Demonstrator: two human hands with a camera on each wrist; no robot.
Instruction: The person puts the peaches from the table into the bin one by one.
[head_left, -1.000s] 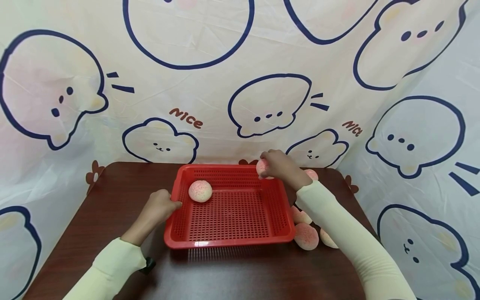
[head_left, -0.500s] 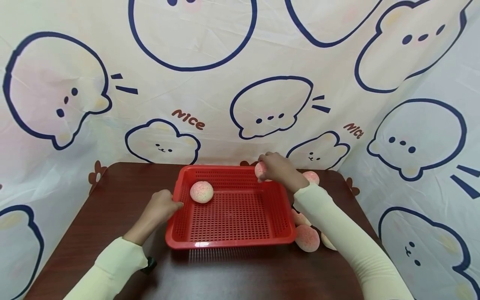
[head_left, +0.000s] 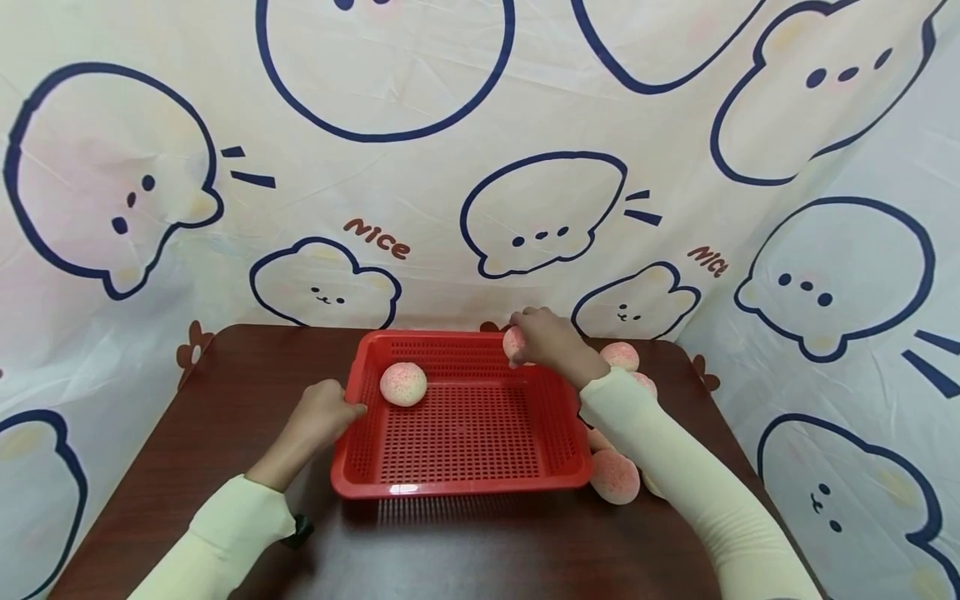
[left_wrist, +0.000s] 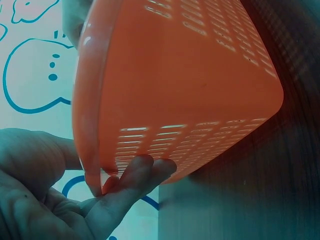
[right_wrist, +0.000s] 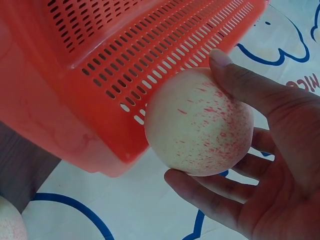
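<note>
A red perforated plastic basket [head_left: 461,487] stands on the dark wooden table. My left hand [head_left: 324,412] grips its left rim; in the left wrist view the thumb lies on one side of the rim and the fingertips [left_wrist: 137,170] touch the slotted outer wall. One pink-speckled peach [head_left: 403,384] lies inside the basket near the back left. My right hand [head_left: 553,342] holds another peach [right_wrist: 200,122] above the basket's back right part, thumb on one side and fingers curled round the other.
Several more peaches lie on the table right of the basket, among them a pinker one [head_left: 615,477] by its front right corner and one [head_left: 620,357] at the back. A printed cloth [head_left: 435,183] hangs close behind the table [head_left: 480,550].
My right hand has moved slightly left over the basket with the peach, and its sleeve uncovers more of the peaches at the back right. The left hand keeps its hold on the rim.
</note>
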